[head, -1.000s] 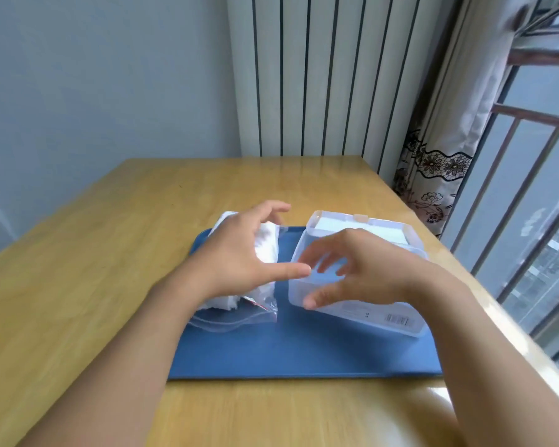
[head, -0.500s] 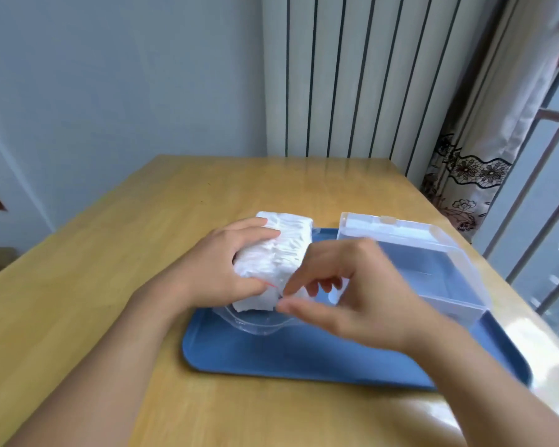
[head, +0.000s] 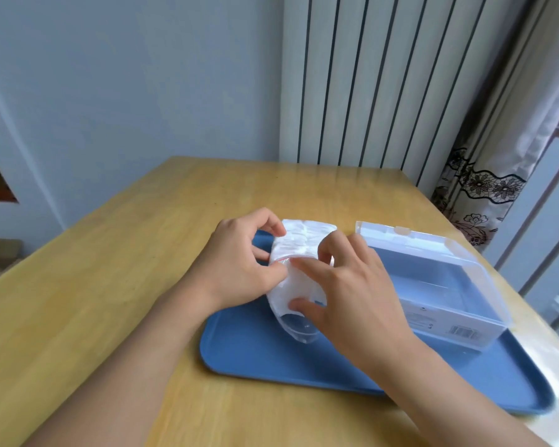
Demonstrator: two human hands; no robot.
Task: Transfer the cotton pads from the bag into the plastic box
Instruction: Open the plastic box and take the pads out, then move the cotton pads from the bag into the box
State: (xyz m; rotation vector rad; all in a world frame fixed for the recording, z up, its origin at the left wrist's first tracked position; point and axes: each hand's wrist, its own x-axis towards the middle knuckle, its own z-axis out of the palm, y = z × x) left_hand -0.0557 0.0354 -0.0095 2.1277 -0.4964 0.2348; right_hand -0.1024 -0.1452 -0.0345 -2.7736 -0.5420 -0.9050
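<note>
Cotton pads (head: pixel 299 241), a white stack sealed inside a clear zip bag (head: pixel 291 285), are held above the blue tray (head: pixel 255 353) between both hands. Left hand (head: pixel 236 269) pinches the bag at its red-lined zip strip, thumb and forefinger closed on the plastic; right hand (head: pixel 346 285) grips the bag from the other side, fingers curled over the top and thumb pressed to the near face. This two-sided hold probably serves to pull the seal apart. Just to the right of the right hand sits the clear plastic box (head: pixel 449 304) on the tray, its hinged lid shut; no pads are visible in it. Tray rests on the wooden surface (head: pixel 110 285).
</note>
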